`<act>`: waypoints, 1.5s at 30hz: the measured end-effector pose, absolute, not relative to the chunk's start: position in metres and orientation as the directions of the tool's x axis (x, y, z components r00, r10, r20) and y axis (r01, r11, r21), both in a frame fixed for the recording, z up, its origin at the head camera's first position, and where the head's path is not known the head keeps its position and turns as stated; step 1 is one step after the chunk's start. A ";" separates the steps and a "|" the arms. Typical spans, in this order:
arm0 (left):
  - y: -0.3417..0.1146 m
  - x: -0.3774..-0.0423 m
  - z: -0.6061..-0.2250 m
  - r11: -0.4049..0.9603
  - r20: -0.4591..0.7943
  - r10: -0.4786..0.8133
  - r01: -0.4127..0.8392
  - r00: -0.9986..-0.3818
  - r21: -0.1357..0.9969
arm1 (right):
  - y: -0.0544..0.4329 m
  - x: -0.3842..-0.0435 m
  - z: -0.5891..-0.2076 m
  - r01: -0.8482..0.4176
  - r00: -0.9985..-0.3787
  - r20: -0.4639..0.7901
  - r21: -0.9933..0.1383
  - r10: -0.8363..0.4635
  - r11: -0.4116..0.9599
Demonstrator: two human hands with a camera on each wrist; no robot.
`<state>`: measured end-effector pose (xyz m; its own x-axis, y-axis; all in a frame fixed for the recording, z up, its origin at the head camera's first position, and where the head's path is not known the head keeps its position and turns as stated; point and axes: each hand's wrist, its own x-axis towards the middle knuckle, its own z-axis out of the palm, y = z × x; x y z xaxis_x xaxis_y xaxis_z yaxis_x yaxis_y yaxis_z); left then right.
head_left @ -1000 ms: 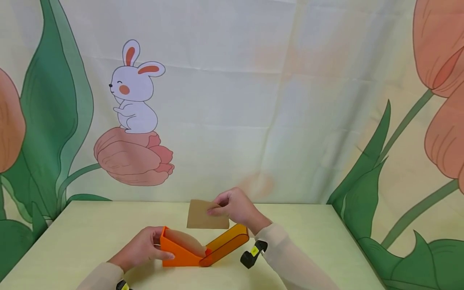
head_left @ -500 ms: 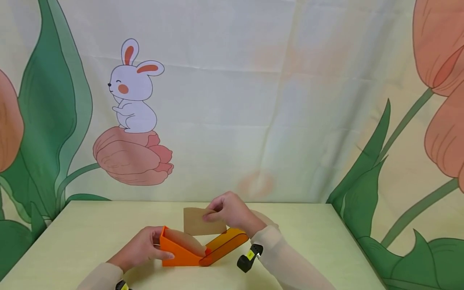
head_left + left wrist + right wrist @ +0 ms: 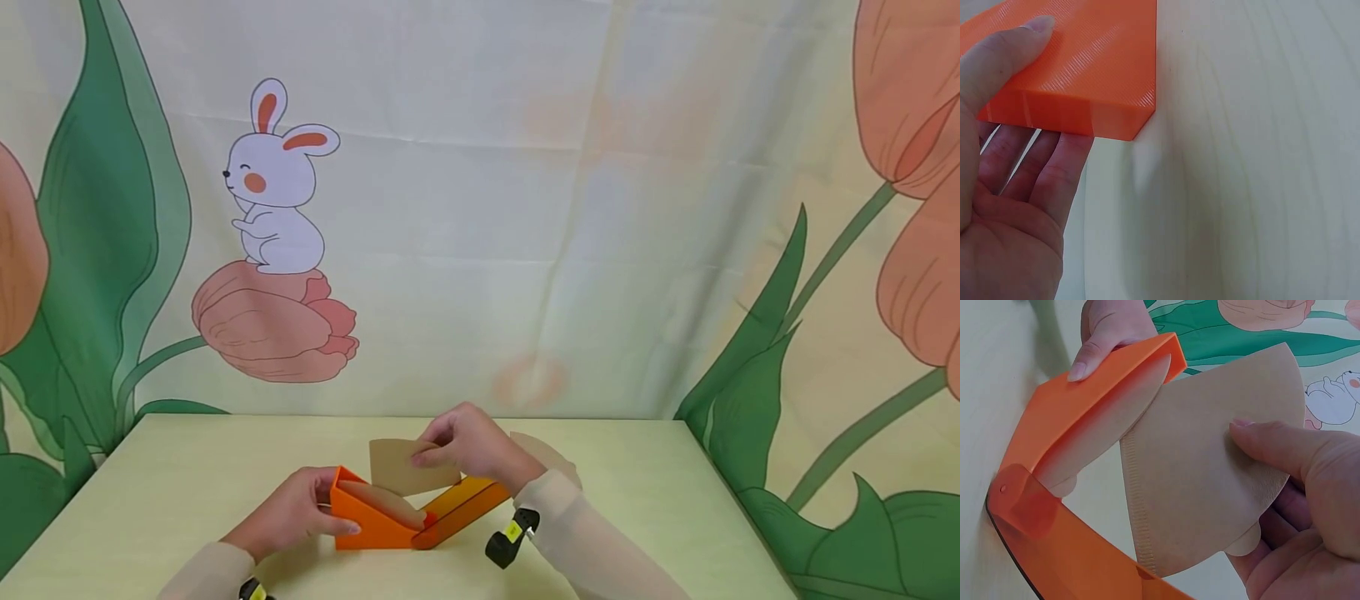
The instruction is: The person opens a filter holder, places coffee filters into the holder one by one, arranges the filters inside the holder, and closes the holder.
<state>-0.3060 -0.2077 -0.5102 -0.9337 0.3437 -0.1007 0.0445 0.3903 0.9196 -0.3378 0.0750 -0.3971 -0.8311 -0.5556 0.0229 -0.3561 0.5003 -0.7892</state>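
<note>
An orange coffee filter holder (image 3: 371, 521) stands on the table, its see-through amber lid (image 3: 461, 508) swung out to the right. My left hand (image 3: 296, 512) grips the holder's tall left end, thumb on the near face; in the left wrist view the fingers reach behind it. Inside the holder sits a brown paper coffee filter (image 3: 1107, 425), its curved edge showing above the opening. My right hand (image 3: 472, 446) pinches another paper filter (image 3: 1204, 462) between thumb and fingers. This one hangs over the holder and lid, its crimped edge toward the lid in the right wrist view.
Another brown paper filter (image 3: 551, 458) lies on the table behind my right wrist. The pale wooden table (image 3: 660, 500) runs back to a cloth backdrop (image 3: 450, 208) printed with a rabbit and tulips. Black wrist cameras (image 3: 512, 537) sit on both sleeves.
My right hand has moved the filter left and down, closer to the holder, tilting it on the way. The filter on the table behind my wrist has come into sight. The left hand stays put.
</note>
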 end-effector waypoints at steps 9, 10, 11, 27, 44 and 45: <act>-0.207 -0.305 -0.507 0.387 -0.100 0.349 0.047 -0.932 0.921 | 0.068 -0.333 -0.397 -0.348 -0.826 0.018 -0.802 -0.563 0.485; -0.207 -0.305 -0.508 0.390 -0.103 0.347 0.044 -0.932 0.920 | 0.067 -0.333 -0.398 -0.350 -0.825 0.019 -0.802 -0.564 0.484; -0.207 -0.305 -0.508 0.395 -0.106 0.343 0.041 -0.933 0.918 | 0.066 -0.333 -0.399 -0.352 -0.823 0.022 -0.803 -0.567 0.480; -0.209 -0.308 -0.507 0.388 -0.078 0.381 0.083 -0.921 0.918 | 0.053 -0.328 -0.412 -0.358 -0.782 -0.025 -0.799 -0.623 0.483; -0.209 -0.307 -0.509 0.409 -0.104 0.351 0.052 -0.930 0.911 | 0.047 -0.325 -0.421 -0.423 -0.739 -0.104 -0.697 -0.666 0.579; -0.209 -0.307 -0.509 0.407 -0.105 0.351 0.050 -0.931 0.912 | 0.047 -0.325 -0.421 -0.426 -0.736 -0.106 -0.695 -0.668 0.579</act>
<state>-0.3074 -0.2089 -0.5093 -0.9305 0.3508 -0.1052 0.0503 0.4069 0.9121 -0.3249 0.0466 -0.4211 -0.7363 -0.6683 -0.1057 -0.4258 0.5790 -0.6953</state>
